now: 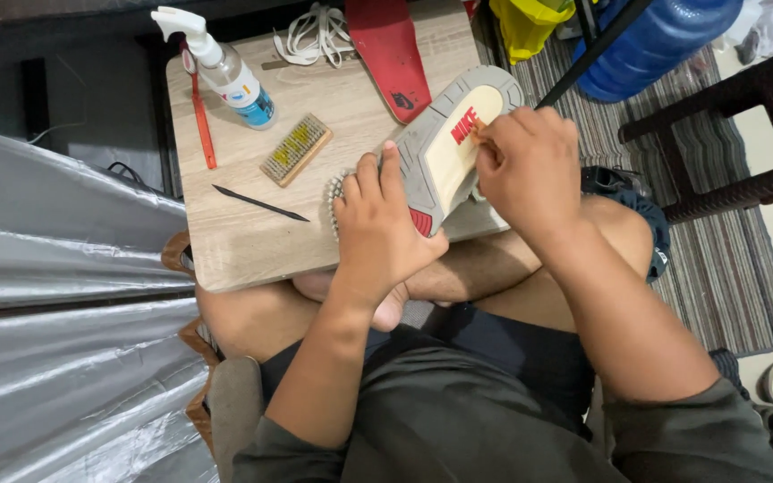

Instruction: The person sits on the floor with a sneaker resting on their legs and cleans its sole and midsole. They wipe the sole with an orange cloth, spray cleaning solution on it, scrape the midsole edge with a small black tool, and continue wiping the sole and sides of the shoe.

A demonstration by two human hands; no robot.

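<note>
The sneaker point(445, 148) lies sole-up at the table's point(252, 241) three o'clock edge; our left hand point(378, 224) clasps its heel, fingers curled shut; our right hand point(525, 165) pinches a small tool against the sole; we judge cleaning midway, with the brush point(295, 149) idle at nine o'clock.

Left hand point(378, 224), right hand point(530, 170) clenched

matt rubber sole point(445, 148), wood-grain table point(252, 233), glossy tarp point(55, 295)
</note>
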